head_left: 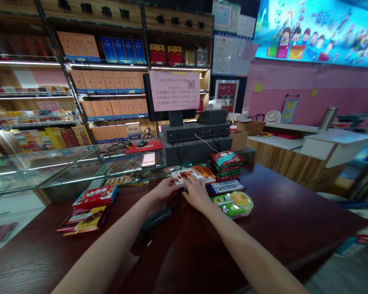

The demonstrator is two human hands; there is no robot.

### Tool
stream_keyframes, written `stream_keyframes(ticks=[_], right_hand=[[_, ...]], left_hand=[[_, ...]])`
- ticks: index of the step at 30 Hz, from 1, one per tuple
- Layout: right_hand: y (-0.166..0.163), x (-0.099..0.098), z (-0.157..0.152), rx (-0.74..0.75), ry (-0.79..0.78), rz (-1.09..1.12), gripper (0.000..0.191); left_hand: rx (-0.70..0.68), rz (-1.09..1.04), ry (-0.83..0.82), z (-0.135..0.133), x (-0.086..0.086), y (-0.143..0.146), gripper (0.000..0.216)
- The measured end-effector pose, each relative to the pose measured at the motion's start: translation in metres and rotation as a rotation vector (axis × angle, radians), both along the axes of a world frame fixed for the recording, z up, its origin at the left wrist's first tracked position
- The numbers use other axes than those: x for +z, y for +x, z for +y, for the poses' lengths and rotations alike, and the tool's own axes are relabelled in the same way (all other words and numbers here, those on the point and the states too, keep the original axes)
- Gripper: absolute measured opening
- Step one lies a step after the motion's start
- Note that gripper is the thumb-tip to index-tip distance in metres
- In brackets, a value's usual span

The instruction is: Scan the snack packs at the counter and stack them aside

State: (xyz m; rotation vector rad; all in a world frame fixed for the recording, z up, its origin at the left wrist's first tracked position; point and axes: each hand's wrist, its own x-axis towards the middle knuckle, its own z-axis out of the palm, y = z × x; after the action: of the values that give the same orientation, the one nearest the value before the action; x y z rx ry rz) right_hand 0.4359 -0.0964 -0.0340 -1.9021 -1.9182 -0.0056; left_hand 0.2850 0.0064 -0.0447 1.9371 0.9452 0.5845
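Note:
Both my hands are at a white snack packet point(185, 174) with a brown picture on it, lying at the back of the dark counter. My left hand point(164, 189) has its fingers bent around the packet's left end. My right hand point(198, 192) rests over the near edge, fingers stretched across the top and thumb apart. An orange packet point(206, 173) lies against the white one on the right. Beyond my right hand are a blue-and-white packet point(227, 187) and a green packet point(234, 203). A dark handheld scanner point(155, 218) lies below my left wrist, partly hidden by my forearm.
Red packets point(95, 196) and yellow-brown ones point(85, 219) are stacked at left. A red-and-green pile point(226, 165) stands at right. Behind are a glass display case point(70, 167), a cash register point(196, 143) and a monitor bearing a pink sign point(174, 92).

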Motion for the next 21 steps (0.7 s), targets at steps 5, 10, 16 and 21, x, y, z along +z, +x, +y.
stream_keyframes(ticks=[5,10,16,21], right_hand=[[-0.02,0.005,-0.004,0.045,-0.009,0.02,0.058],[-0.021,0.005,0.0,0.089,0.02,0.047,0.051],[0.014,-0.002,0.014,-0.182,0.012,0.102,0.069],[0.032,-0.009,0.018,-0.267,-0.059,0.142,0.076]], left_hand=[[0.202,-0.078,-0.098,0.009,0.0,-0.017,0.035],[0.286,-0.116,-0.169,0.007,0.004,-0.028,0.038],[0.302,-0.103,-0.21,0.005,0.011,-0.039,0.055],[0.275,-0.102,-0.209,0.005,0.013,-0.045,0.068]])
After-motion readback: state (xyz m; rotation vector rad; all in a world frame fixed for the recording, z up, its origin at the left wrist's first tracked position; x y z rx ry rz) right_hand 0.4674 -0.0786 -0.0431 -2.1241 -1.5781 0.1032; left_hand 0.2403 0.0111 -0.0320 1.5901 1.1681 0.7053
